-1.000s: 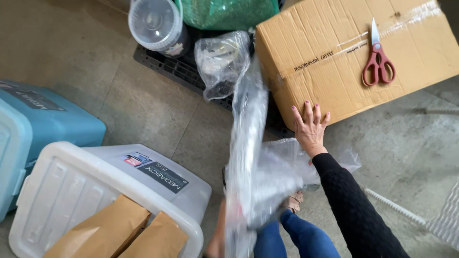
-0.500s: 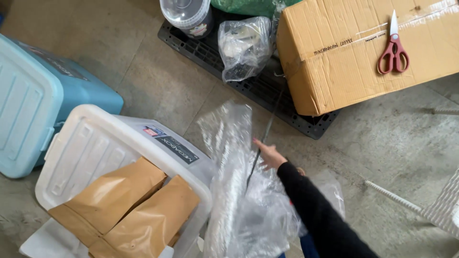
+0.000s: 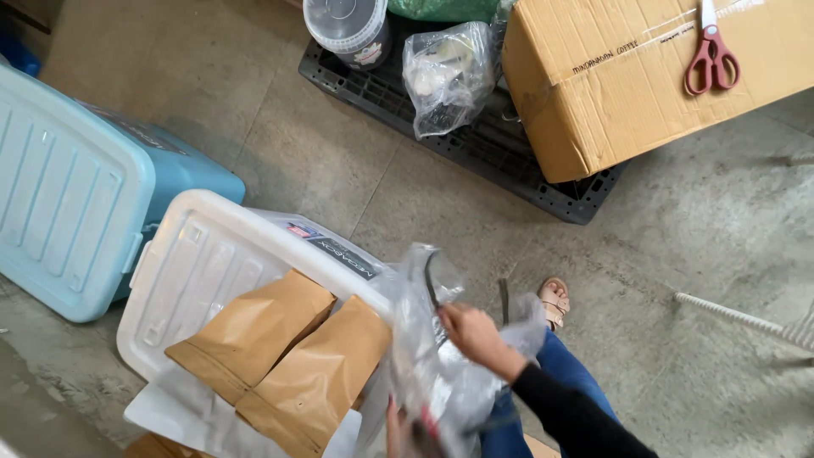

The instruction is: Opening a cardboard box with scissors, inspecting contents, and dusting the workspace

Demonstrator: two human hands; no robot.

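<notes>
both hands (image 3: 475, 335) crumple plastic bag (image 3: 428, 365) beside bin edge (image 3: 280, 242).

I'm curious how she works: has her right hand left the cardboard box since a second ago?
Yes. The right hand has come off the cardboard box and pulled back toward the body, now gripping the clear plastic bag beside the white bin.

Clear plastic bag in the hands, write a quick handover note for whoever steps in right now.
Right hand: grips the upper part of the clear plastic bag, fingers closed on it.
Left hand: holds the bag's lower end at the frame's bottom edge, mostly hidden.
Two brown pouches lie on the white bin, beside the bag.
Scissors rest on the cardboard box, untouched.
Done: pouches out on the bin lid. Left: the bag is in hand, not set down.
</notes>
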